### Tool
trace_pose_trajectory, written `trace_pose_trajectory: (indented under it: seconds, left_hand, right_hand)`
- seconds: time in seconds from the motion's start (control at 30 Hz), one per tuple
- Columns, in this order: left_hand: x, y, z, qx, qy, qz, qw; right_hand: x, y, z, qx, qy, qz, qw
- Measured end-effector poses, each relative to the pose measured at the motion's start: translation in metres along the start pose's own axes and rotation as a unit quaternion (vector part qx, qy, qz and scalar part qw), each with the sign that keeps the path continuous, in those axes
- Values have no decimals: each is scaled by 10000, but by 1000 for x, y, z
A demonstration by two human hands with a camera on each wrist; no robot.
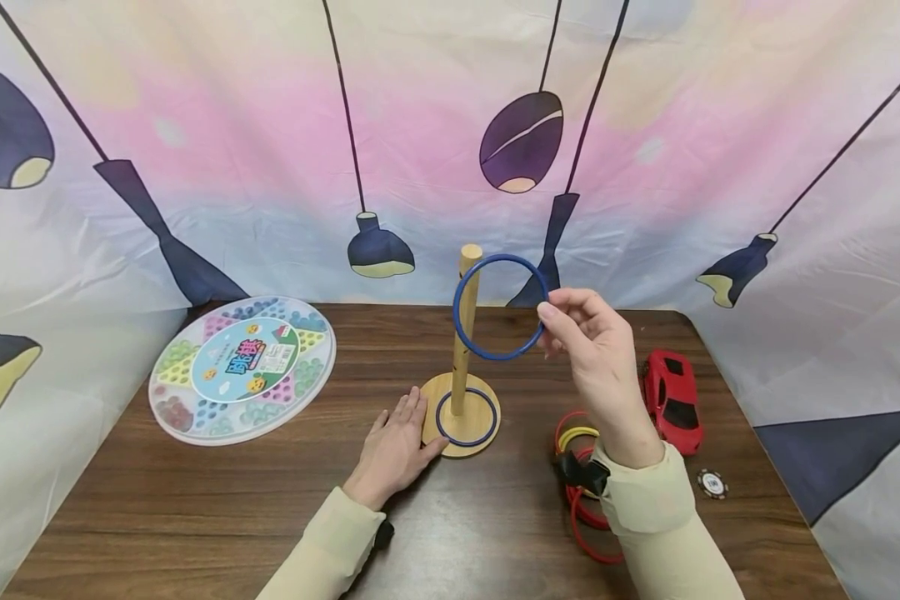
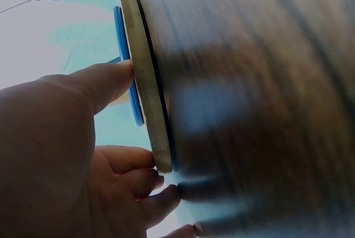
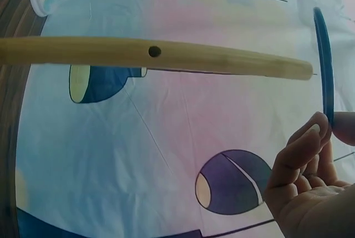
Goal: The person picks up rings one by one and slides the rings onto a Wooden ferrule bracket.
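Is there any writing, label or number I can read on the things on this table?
Round game board: big stylized characters and a small white label on the centre disc, too small and blurred to read.
Small round token: a printed mark, too small to read.
Red toy car, blue ring, wooden peg: no text visible.

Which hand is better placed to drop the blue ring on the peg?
Right. The right hand already pinches the blue ring beside the peg top. The left hand rests flat against the wooden base, likely steadying it.
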State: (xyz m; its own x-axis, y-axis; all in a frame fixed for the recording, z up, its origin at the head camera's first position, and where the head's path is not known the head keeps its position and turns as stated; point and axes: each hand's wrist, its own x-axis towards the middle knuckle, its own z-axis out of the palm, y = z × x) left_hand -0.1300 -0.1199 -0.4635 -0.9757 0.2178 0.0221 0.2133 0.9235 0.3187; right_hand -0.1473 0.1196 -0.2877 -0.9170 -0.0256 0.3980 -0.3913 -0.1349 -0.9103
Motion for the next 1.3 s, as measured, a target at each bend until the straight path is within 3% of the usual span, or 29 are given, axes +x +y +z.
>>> trace_pose_trajectory:
  seconds: [0.37,1.3]
  left_hand:
    - [-1,0,4,-10,-7,-10,10000]
    - [0,0,3,-11,-19,-21,10000]
  right_hand:
    - [10,8,12,209,137,22,9997]
    - [27,12,12,463,339,-79,9983]
